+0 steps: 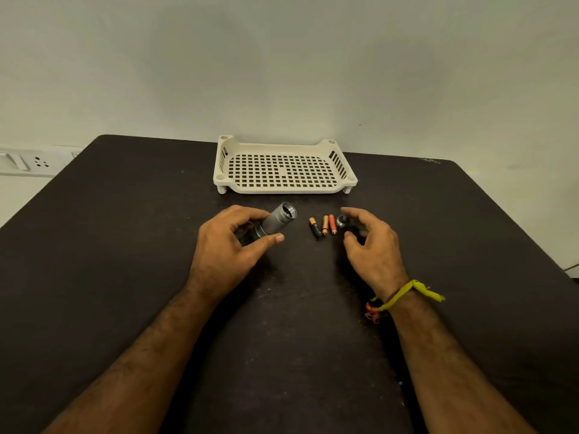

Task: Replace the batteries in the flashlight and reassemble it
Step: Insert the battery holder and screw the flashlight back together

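A silver flashlight body (279, 219) lies on the dark table (125, 245), its open end pointing up and right. My left hand (228, 245) curls round its lower part, thumb and fingers on either side. Three small batteries (324, 226), orange and black, lie side by side just right of it. A round dark cap (341, 221) sits beside the batteries. My right hand (372, 245) hovers over that cap with fingers loosely curved; none of them plainly touches it.
A cream perforated plastic tray (344, 183) stands at the back of the table near the wall. A wall socket panel (25, 162) is at the far left. A yellow thread band (407, 291) circles my right wrist.
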